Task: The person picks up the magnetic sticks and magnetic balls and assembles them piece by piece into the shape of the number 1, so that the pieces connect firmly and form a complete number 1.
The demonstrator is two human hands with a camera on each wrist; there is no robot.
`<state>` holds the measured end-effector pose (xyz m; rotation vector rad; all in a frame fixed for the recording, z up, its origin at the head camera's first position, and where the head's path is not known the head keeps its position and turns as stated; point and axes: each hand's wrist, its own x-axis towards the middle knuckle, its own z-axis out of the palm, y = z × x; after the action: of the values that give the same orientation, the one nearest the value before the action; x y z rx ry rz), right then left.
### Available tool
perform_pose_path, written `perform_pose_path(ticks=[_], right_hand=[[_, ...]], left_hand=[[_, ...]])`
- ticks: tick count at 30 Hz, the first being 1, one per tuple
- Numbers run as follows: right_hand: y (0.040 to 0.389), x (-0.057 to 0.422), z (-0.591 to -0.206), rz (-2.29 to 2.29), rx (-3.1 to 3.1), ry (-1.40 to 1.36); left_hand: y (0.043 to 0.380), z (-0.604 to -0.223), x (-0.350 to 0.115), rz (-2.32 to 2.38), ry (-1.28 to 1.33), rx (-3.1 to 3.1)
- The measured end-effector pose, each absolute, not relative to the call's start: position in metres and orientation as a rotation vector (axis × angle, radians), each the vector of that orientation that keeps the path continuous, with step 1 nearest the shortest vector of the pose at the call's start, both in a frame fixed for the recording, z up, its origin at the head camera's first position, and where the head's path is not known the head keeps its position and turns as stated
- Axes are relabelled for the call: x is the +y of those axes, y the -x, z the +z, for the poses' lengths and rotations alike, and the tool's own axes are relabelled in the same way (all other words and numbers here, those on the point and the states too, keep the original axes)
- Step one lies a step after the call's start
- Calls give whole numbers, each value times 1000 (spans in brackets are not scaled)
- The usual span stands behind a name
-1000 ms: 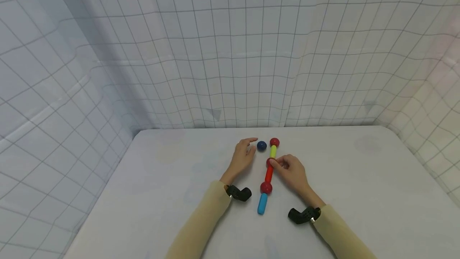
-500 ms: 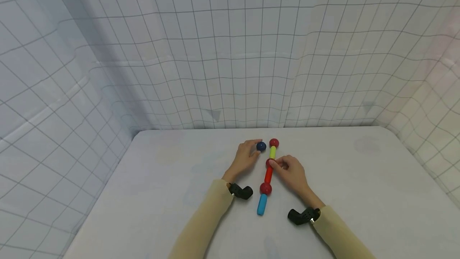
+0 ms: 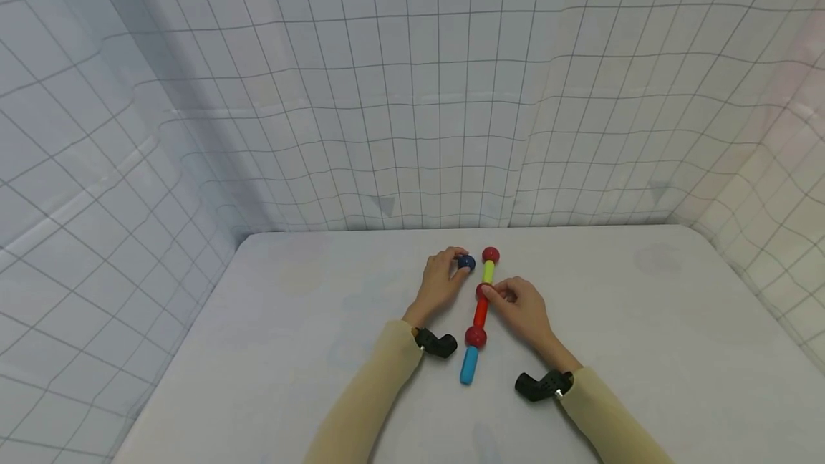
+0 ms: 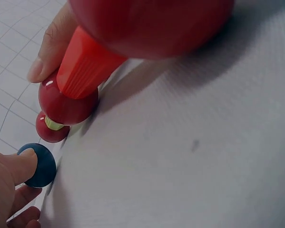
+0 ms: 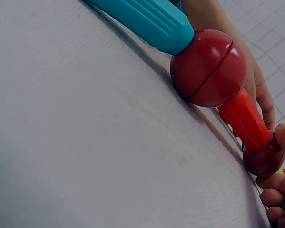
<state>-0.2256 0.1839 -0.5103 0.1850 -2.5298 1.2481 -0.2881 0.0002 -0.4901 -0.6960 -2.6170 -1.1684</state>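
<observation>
A chain of toy rods and balls lies on the white table: a red ball [image 3: 490, 255] at the far end, a yellow-green rod [image 3: 488, 272], a middle red ball [image 5: 263, 159], a red rod [image 3: 480, 312], a nearer red ball [image 3: 475, 337] and a blue rod [image 3: 469, 365]. My right hand [image 3: 523, 310] pinches the middle red ball between thumb and fingers. Left of the chain's far end, my left hand [image 3: 440, 283] holds a dark blue ball [image 4: 43, 166], thumb on its near side. The blue ball stands apart from the chain.
The white tabletop [image 3: 290, 349] stretches out on both sides of the chain. White grid-patterned curtains [image 3: 412, 113] hang behind the table and along both sides. Each wrist bears a black camera mount [image 3: 544, 386].
My left hand has moved slightly right and its fingers have closed round the dark blue ball. My right hand has kept its hold on the middle red ball.
</observation>
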Motion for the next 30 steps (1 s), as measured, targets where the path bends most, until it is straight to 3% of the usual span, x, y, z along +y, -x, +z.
perform_pose_path(ticks=[30], right_hand=[[224,182,-507,1251,-2536,-169]], left_hand=[[268,-496,-14,-1337,580,-2659]])
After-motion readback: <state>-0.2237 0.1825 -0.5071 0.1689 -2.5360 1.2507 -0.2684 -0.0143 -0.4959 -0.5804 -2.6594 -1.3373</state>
